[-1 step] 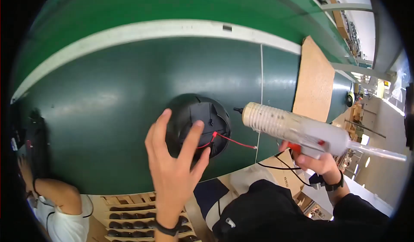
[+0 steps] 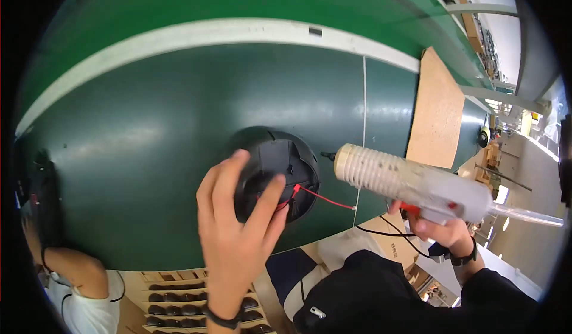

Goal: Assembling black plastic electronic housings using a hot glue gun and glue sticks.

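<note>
The left hand (image 2: pixel 235 238) lies spread over a round black housing (image 2: pixel 275 173), its fingers open and pressed on the rim, so it steadies the part rather than grips it. The housing sits on the dark green surface (image 2: pixel 149 155), close to the near edge, with its open side turned up; this way the inner compartment and the thin red wire (image 2: pixel 325 199) stay reachable. The wire runs out from the housing toward the right.

The right hand (image 2: pixel 438 230) is closed around the handle of a pale glue gun (image 2: pixel 411 185), a finger near the red trigger. The gun is held nearly level, its nozzle pointing at the housing from just beside it, not touching.

A light board (image 2: pixel 438 110) lies toward the right end of the surface. Below the near edge stands a tray of dark parts (image 2: pixel 173 301), and another person's arm (image 2: pixel 71 268) shows at the lower left.
</note>
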The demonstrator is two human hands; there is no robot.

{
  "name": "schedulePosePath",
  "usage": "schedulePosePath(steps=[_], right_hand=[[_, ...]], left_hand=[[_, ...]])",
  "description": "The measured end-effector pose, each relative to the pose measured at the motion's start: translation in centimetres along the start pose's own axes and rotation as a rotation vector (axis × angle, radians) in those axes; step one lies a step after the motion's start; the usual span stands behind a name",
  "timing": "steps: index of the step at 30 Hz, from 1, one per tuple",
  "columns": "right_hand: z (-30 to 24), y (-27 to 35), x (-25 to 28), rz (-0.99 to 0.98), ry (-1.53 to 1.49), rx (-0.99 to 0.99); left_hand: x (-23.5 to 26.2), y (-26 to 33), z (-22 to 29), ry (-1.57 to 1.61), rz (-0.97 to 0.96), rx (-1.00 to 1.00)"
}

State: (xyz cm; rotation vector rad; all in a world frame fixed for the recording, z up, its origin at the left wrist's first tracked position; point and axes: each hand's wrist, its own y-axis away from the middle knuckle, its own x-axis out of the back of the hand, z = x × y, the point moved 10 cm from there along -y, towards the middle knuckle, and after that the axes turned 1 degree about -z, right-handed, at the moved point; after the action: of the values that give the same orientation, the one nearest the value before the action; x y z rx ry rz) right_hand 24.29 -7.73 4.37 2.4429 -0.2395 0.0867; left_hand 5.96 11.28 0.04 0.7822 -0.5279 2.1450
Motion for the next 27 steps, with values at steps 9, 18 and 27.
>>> schedulePosePath(steps=[9, 18, 27], right_hand=[[-1.5, -1.0, -3.9, -0.273, 0.244, 0.371], [-1.6, -3.4, -6.1, -0.270, 0.325, 0.471], [-2.5, -3.4, -6.5, -0.249, 0.449, 0.387]], left_hand=[[-0.2, -4.3, -5.1, 0.510, -0.314, 0.069], [-3.1, -5.2, -6.1, 0.659, -0.372, 0.163], [-3.6, -4.7, -6.4, 0.772, -0.353, 0.173]])
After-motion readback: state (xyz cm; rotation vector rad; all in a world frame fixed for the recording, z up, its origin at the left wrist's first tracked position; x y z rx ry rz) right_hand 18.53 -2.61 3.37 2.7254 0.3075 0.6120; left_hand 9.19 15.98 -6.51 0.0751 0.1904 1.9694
